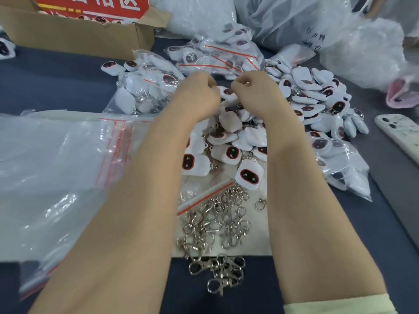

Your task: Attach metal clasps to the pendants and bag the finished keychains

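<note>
Both my hands are raised side by side over a heap of pendants. My left hand (199,91) and my right hand (251,87) have their fingers curled, and between them sits a white pendant with a dark red face (227,92), which both seem to pinch. A small metal glint shows at my right fingertips; I cannot make out what it is. Loose white pendants (315,98) are piled to the right and below my wrists. A heap of silver metal clasps (215,223) lies near me between my forearms. A stack of empty zip bags (56,166) with red seal lines lies at the left.
Filled bags of keychains lie at the back (217,57), back left (145,87) and right (340,166). A cardboard box (79,35) stands at the far left. Large plastic sacks (294,19) are behind. A phone (399,134) lies at the right edge.
</note>
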`<state>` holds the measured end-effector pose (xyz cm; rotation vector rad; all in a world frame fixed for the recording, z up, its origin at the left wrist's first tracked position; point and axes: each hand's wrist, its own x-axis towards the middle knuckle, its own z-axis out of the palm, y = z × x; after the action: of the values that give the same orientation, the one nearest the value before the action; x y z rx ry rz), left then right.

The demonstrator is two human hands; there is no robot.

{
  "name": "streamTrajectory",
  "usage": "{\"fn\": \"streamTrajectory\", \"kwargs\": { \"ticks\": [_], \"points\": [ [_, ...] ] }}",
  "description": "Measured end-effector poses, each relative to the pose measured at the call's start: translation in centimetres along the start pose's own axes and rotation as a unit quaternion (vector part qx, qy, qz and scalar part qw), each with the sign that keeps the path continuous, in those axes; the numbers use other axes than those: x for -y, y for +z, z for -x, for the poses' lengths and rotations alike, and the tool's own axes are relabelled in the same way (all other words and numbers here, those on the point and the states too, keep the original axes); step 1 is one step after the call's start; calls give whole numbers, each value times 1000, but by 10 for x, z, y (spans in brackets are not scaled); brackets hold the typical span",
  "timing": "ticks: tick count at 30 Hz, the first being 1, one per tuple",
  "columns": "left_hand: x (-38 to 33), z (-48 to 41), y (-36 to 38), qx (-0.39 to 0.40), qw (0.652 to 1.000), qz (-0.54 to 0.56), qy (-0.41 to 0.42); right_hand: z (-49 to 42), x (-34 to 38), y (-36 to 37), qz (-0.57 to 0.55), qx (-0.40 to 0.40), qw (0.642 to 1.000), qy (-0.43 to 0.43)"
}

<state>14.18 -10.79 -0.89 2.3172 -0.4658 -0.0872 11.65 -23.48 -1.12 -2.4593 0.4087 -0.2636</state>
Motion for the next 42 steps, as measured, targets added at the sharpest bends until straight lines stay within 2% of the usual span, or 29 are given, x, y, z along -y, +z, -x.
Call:
{"fn": "streamTrajectory", "kwargs": {
  "ticks": [6, 10, 13, 16, 19, 22, 25, 28, 31, 33, 38, 42],
  "points": [
    [26, 45, -9, -67, 997, 13, -24, 44, 4, 12, -46, -86, 995, -1],
    [37, 73, 11, -90, 992, 78, -35, 65, 3, 38, 58, -67, 996, 15],
    [42, 84, 27, -127, 989, 71, -27, 71, 3, 49, 121, -104, 986, 37],
    [46, 86, 32, -149, 985, 84, -19, 69, 5, 55, 118, -147, 980, 59],
    [49, 86, 34, -166, 976, 137, -25, 71, 8, 54, -15, -208, 976, 71],
    [48, 87, 35, -191, 963, 189, -13, 78, 13, 49, -204, -261, 943, 26],
    [43, 87, 31, -220, 945, 239, 30, 84, 20, 52, -317, -224, 922, 1],
    [41, 88, 30, -214, 942, 249, 69, 89, 20, 67, -365, -161, 917, 29],
    [43, 84, 32, -192, 948, 249, 42, 92, 17, 78, -438, -116, 888, 79],
    [44, 80, 32, -190, 939, 286, 18, 91, 19, 78, -488, -91, 864, 79],
    [44, 79, 33, -167, 919, 354, -34, 83, 19, 78, -537, -61, 839, 64],
    [44, 77, 36, -190, 932, 308, -18, 82, 17, 79, -563, -53, 820, 82]
  ]
}}
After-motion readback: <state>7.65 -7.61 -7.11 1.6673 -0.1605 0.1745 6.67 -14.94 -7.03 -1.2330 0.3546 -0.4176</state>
